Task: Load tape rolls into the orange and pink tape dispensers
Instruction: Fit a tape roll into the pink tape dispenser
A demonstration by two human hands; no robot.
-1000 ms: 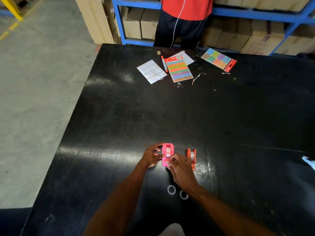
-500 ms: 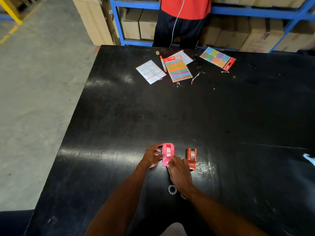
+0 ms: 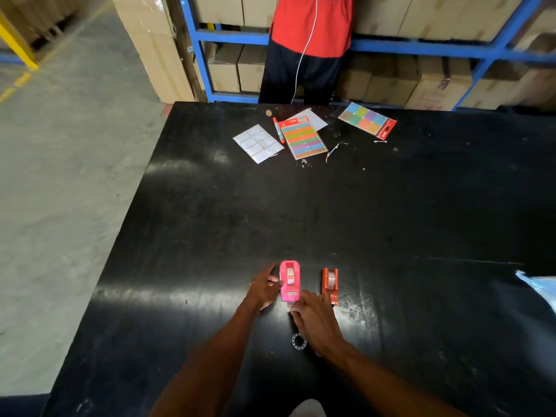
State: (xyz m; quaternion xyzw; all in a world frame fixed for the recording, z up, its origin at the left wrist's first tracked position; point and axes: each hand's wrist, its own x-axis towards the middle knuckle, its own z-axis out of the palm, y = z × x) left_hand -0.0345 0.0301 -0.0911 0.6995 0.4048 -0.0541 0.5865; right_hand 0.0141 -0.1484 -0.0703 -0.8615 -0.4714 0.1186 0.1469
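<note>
Head view. I take the small pink plastic tape dispenser (image 3: 289, 280) as my reference; it stands on the black table top (image 3: 391, 221), near the edge closest to me. A pale roll of tape sits in its well, loaded. My left hand (image 3: 264, 288) is against the dispenser's left side, fingers curled onto its wall, steadying it. My right hand (image 3: 316, 322) is at the dispenser's near end, by the cutter, fingertips pinched together there; whether they hold a strip of tape I cannot tell.

Just to the right of the pink dispenser, apart from it, stands the small orange plastic tape dispenser (image 3: 330, 285), also with a pale roll seated in it. Neither hand grips it, though my right hand lies close beside its near end.

Nearer to me than the pink dispenser, a clear plastic ring with small holes (image 3: 298, 340) lies flat on the table, just left of my right wrist.

Well beyond the pink dispenser, at the far side of the table: a white sheet of blank labels (image 3: 258, 143), a red marker pen (image 3: 278, 130), a striped multicoloured sticker pack with a red header (image 3: 304, 138), and a pack of coloured squares with a red header (image 3: 367, 120). Printing on the headers is too small to read.

Beyond the table a person in a red top (image 3: 311, 24) stands at blue shelving with cardboard boxes (image 3: 436, 85); box markings are illegible.
</note>
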